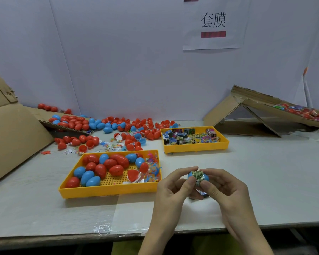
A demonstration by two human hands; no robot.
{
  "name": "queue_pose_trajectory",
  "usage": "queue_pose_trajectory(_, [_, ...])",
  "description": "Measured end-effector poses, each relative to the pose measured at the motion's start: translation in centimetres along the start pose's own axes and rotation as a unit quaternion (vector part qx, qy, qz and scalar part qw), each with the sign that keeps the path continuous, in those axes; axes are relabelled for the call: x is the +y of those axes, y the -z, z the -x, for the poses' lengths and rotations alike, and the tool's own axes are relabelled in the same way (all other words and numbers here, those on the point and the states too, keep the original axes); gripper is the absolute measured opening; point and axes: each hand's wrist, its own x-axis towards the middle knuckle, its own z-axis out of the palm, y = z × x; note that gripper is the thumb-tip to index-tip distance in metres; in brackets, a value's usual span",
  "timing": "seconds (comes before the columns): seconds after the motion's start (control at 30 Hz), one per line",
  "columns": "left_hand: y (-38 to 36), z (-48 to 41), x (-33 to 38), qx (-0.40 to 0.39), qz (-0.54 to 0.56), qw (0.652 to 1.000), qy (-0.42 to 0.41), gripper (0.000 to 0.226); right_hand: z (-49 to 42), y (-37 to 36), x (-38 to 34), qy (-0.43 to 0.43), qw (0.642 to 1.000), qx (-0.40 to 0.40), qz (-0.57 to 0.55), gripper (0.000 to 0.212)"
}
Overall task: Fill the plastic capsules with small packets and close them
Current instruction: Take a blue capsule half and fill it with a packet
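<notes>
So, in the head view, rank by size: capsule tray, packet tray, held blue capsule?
1. capsule tray, though it lies nearer the camera, so its lead is unsure.
2. packet tray.
3. blue capsule, smallest by far.

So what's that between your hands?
A blue capsule with a printed wrapper on it, pinched by the left hand and right hand, in the head view.

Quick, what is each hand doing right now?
Left hand: pinches the blue capsule, which has a printed band round it.
Right hand: pinches the same capsule from the other side.
</notes>
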Motion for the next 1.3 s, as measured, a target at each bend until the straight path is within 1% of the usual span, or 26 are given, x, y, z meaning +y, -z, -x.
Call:
queue_pose_trajectory(0.17, [-0.1, -0.1, -0.3, 0.005, -0.028, 1.0, 0.005, 0.029, -0.1, 0.0, 0.0, 0.001, 1.0, 0.005, 0.015, 0.031])
queue_pose_trajectory(0.33, [-0.4, -0.1, -0.2, 0.013, -0.037, 0.999, 0.008, 0.03, -0.1, -0.1, 0.1, -0.007, 1.0, 0.018, 0.015, 0.025])
queue_pose_trajectory(0.4, [-0.5, -0.2, -0.1, 0.022, -0.024, 0.999, 0.022, 0.035, -0.2, -0.1, 0.1, -0.017, 0.999, 0.041, -0.017, 0.024])
queue_pose_trajectory(0.47, [-0.6, -0.2, 0.0, 0.033, -0.034, 0.999, 0.021, 0.029, -0.4, 0.0, -0.1, -0.043, 0.993, 0.082, -0.078, 0.025])
queue_pose_trajectory(0.53, [-0.5, -0.2, 0.0, 0.041, -0.084, 0.996, 0.004, 0.022, -0.7, 0.3, -0.3, -0.094, 0.978, 0.121, -0.144, 0.027])
queue_pose_trajectory(0.6, [-0.4, -0.1, 0.0, 0.038, -0.135, 0.99, -0.003, 0.024, -1.3, 0.5, -0.4, -0.152, 0.96, 0.143, -0.188, 0.028])
queue_pose_trajectory(0.67, [-0.5, -0.1, -0.4, 0.025, -0.2, 0.979, -0.006, 0.028, -2.6, 0.7, -0.3, -0.218, 0.942, 0.146, -0.211, 0.022])
queue_pose_trajectory(0.7, [-0.7, -0.1, -0.7, 0.015, -0.253, 0.967, -0.008, 0.033, -3.5, 0.7, -0.3, -0.254, 0.931, 0.137, -0.223, 0.018])
queue_pose_trajectory(0.77, [-1.5, -0.2, -1.2, -0.017, -0.366, 0.93, 0.003, 0.044, -6.4, 0.8, -0.6, -0.316, 0.912, 0.112, -0.238, 0.013])
queue_pose_trajectory(0.8, [-1.9, -0.3, -1.4, -0.034, -0.408, 0.912, 0.017, 0.048, -8.4, 1.2, -1.0, -0.333, 0.905, 0.102, -0.245, 0.012])
queue_pose_trajectory(0.83, [-2.1, -0.3, -1.6, -0.044, -0.431, 0.901, 0.028, 0.049, -10.8, 1.7, -1.7, -0.332, 0.902, 0.098, -0.26, 0.013])
queue_pose_trajectory(0.9, [-1.9, -0.5, -1.6, -0.042, -0.434, 0.899, 0.042, 0.044, -16.5, 3.4, -3.9, -0.277, 0.909, 0.122, -0.288, 0.021])
queue_pose_trajectory(0.93, [-1.8, -0.6, -1.6, -0.035, -0.427, 0.902, 0.049, 0.042, -19.4, 4.4, -5.1, -0.236, 0.918, 0.154, -0.279, 0.029])
queue_pose_trajectory(0.97, [-1.7, -0.8, -1.6, -0.026, -0.419, 0.906, 0.053, 0.042, -21.9, 5.4, -6.3, -0.208, 0.928, 0.191, -0.242, 0.037])
queue_pose_trajectory(1.03, [-1.7, -0.8, -1.7, -0.02, -0.416, 0.907, 0.061, 0.041, -24.4, 6.3, -7.2, -0.214, 0.942, 0.242, -0.09, 0.044])
queue_pose_trajectory(1.07, [-1.7, -0.8, -1.5, -0.024, -0.427, 0.902, 0.06, 0.041, -24.4, 6.1, -7.0, -0.221, 0.946, 0.238, -0.011, 0.042])
queue_pose_trajectory(1.1, [-1.7, -0.8, -1.4, -0.032, -0.44, 0.896, 0.058, 0.041, -23.7, 5.7, -6.3, -0.22, 0.95, 0.217, 0.049, 0.037])
queue_pose_trajectory(1.13, [-1.6, -0.9, -1.3, -0.037, -0.447, 0.892, 0.056, 0.043, -22.6, 5.2, -5.3, -0.21, 0.956, 0.188, 0.084, 0.031])
queue_pose_trajectory(1.23, [-1.6, -0.8, -1.2, -0.026, -0.415, 0.907, 0.061, 0.046, -16.6, 3.7, -3.2, -0.179, 0.969, 0.086, 0.145, 0.016])
queue_pose_trajectory(1.3, [-1.8, -0.5, -1.0, -0.016, -0.399, 0.915, 0.066, 0.048, -11.6, 3.6, -2.2, -0.157, 0.965, 0.033, 0.209, 0.012])
